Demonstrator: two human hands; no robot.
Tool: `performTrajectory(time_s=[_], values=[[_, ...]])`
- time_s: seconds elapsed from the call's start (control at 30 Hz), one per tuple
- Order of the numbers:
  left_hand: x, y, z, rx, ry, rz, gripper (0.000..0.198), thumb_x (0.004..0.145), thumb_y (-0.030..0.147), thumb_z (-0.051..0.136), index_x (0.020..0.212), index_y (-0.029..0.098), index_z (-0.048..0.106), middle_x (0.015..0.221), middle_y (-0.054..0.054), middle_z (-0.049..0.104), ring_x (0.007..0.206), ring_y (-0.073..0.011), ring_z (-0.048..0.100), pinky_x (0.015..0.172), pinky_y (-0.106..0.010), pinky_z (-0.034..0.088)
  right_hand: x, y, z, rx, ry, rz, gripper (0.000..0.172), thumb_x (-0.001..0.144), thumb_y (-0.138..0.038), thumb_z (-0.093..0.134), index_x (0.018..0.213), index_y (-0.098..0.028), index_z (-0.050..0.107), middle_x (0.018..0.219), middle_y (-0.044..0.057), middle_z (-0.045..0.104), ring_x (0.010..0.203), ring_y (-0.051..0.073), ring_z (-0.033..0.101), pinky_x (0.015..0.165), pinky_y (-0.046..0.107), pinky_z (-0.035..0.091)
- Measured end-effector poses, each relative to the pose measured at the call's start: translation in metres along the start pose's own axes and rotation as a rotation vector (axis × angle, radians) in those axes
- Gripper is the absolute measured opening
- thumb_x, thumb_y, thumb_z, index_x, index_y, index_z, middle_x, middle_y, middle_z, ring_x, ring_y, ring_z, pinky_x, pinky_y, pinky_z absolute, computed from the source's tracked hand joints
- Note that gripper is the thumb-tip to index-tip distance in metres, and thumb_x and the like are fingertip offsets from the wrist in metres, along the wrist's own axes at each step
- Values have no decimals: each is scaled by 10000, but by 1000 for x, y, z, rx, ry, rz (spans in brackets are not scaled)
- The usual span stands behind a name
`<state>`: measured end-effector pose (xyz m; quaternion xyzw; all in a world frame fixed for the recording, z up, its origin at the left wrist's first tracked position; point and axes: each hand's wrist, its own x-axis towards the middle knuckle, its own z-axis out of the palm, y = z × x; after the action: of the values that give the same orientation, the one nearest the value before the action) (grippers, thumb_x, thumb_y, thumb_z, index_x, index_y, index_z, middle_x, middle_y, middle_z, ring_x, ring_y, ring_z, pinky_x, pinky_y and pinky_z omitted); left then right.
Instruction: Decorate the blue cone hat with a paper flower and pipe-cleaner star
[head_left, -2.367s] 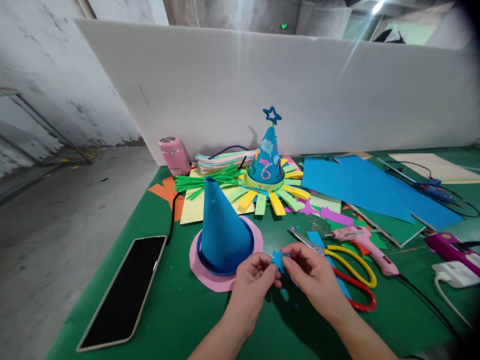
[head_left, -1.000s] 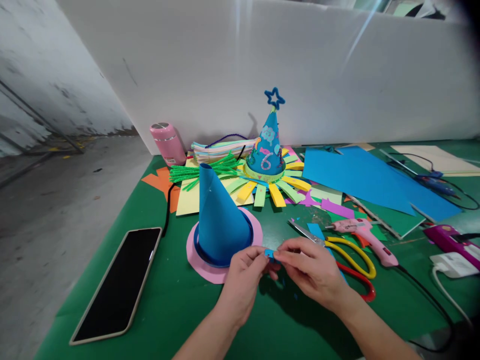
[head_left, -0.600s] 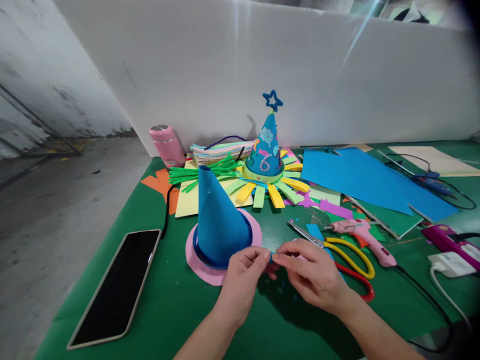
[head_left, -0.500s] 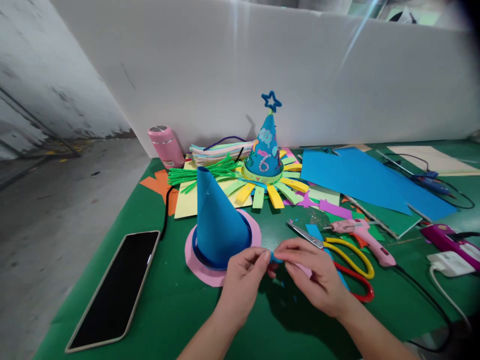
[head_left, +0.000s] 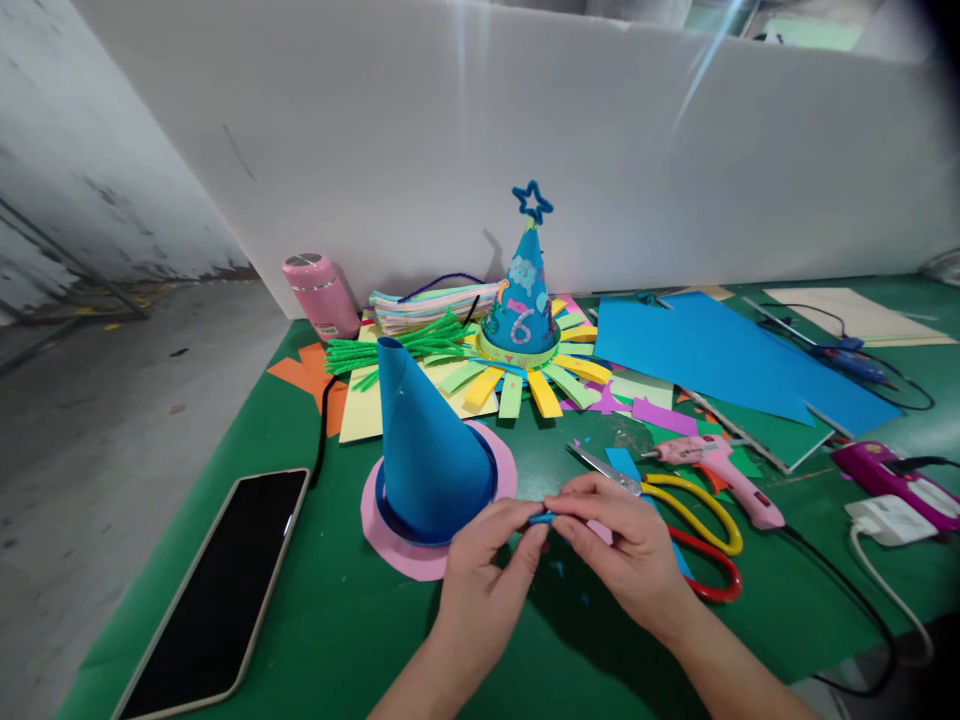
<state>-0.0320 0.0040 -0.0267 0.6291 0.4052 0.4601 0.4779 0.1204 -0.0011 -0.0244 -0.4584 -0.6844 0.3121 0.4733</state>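
My left hand point(head_left: 487, 580) and my right hand point(head_left: 619, 545) meet over the green table point(head_left: 337, 620), and both pinch a small blue paper piece point(head_left: 541, 518) between fingertips. The piece is seen nearly edge-on and mostly hidden by my fingers. Just left of my hands stands a plain blue paper cone point(head_left: 424, 450) on a pink paper disc point(head_left: 390, 535). Behind it is a decorated blue cone hat point(head_left: 521, 305) with a "6" and a star on top.
Scissors with yellow and red handles point(head_left: 690, 530) and a pink glue gun point(head_left: 716, 470) lie right of my hands. A phone point(head_left: 217, 590) lies front left. A pink bottle point(head_left: 311, 295), green pipe cleaners point(head_left: 390, 350), blue paper sheets point(head_left: 720, 355) and a white board stand behind.
The blue cut-out, held flat and spread at first, now sits folded or edge-on between my fingertips. My hands have stayed together; the view has shifted slightly right.
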Motion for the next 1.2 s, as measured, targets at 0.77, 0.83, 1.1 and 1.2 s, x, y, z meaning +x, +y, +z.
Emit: performTrajectory(time_s=[0.77, 0.83, 1.1, 1.2], values=[[4, -1, 6, -299, 9, -478, 120, 689, 235, 588, 645, 126, 608, 557, -3, 594, 504, -96, 515, 523, -209, 394, 4, -4, 7, 164, -78, 322, 110, 797, -217, 494, 712, -181, 554, 610, -19, 537, 554, 111, 494, 501, 206, 400], [3, -2, 6, -331, 14, -505, 113, 686, 232, 591, 649, 126, 603, 556, -2, 593, 512, -96, 521, 529, -211, 397, 5, -4, 8, 245, -92, 353, 135, 804, -226, 482, 696, -178, 547, 585, -26, 539, 552, 107, 503, 508, 200, 408], [5, -6, 5, -377, 17, -532, 142, 680, 241, 595, 592, 132, 570, 517, 9, 572, 476, -91, 503, 503, -217, 387, 3, -2, 5, 237, -67, 374, 151, 804, -251, 484, 810, -184, 619, 619, -11, 550, 533, 107, 497, 471, 204, 406], [5, -5, 5, -381, 18, -543, 134, 679, 234, 594, 597, 130, 572, 513, 7, 572, 469, -88, 501, 498, -213, 378, 2, -3, 6, 192, -73, 335, 118, 778, -233, 515, 827, -182, 610, 700, 13, 577, 597, 131, 523, 524, 231, 434]])
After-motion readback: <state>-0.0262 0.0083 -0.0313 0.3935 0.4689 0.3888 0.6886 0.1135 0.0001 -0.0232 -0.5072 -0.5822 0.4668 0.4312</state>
